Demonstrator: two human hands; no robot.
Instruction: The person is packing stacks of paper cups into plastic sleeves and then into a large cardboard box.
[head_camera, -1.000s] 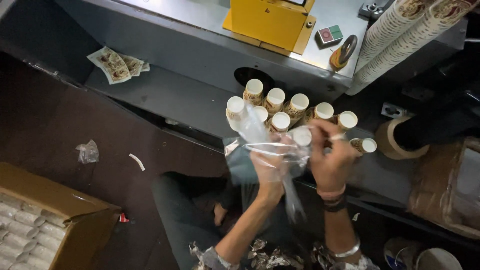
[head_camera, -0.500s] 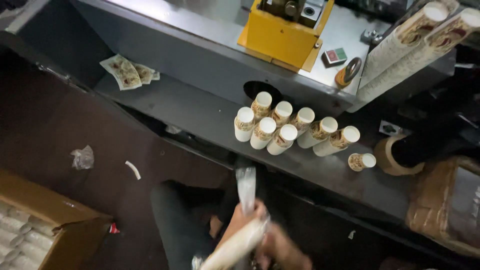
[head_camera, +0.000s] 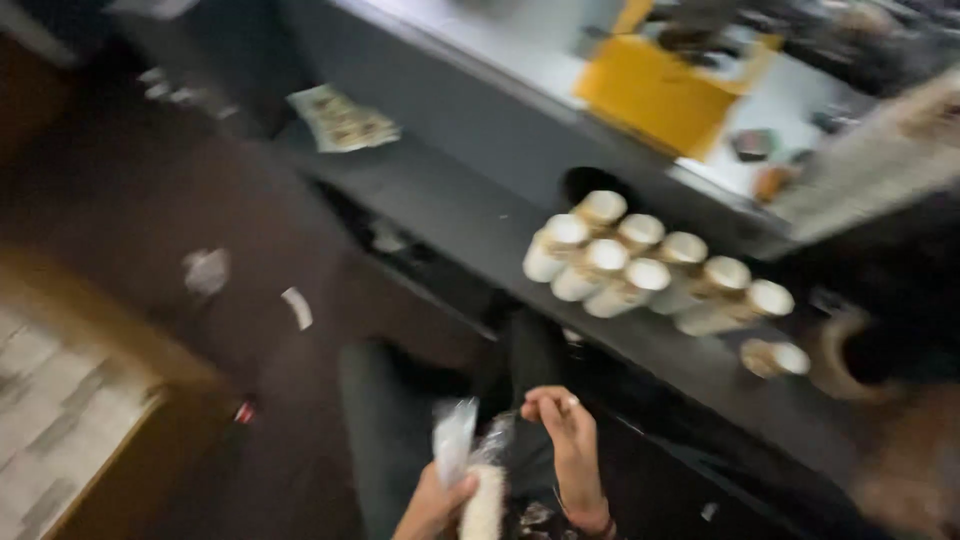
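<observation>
The picture is blurred by motion. Low over my lap, my left hand (head_camera: 437, 498) grips a clear plastic sleeve (head_camera: 457, 447) around a stack of white paper cups (head_camera: 484, 505). Just to its right, my right hand (head_camera: 566, 430) has its fingers curled near the sleeve's top; whether it pinches the plastic is unclear. Several stacks of paper cups (head_camera: 640, 268) lie on their sides on the dark shelf (head_camera: 470, 215) beyond my hands, well out of their reach.
A yellow box (head_camera: 655, 92) stands on the light upper surface. A cardboard box (head_camera: 75, 420) of packed cups sits at the left on the dark floor (head_camera: 150, 200). Paper scraps (head_camera: 207, 268) lie on the floor. A tape roll (head_camera: 850, 360) lies at the right.
My hands came down from the cups on the shelf to my lap, taking a sleeved stack with them. The view has swung left and blurred.
</observation>
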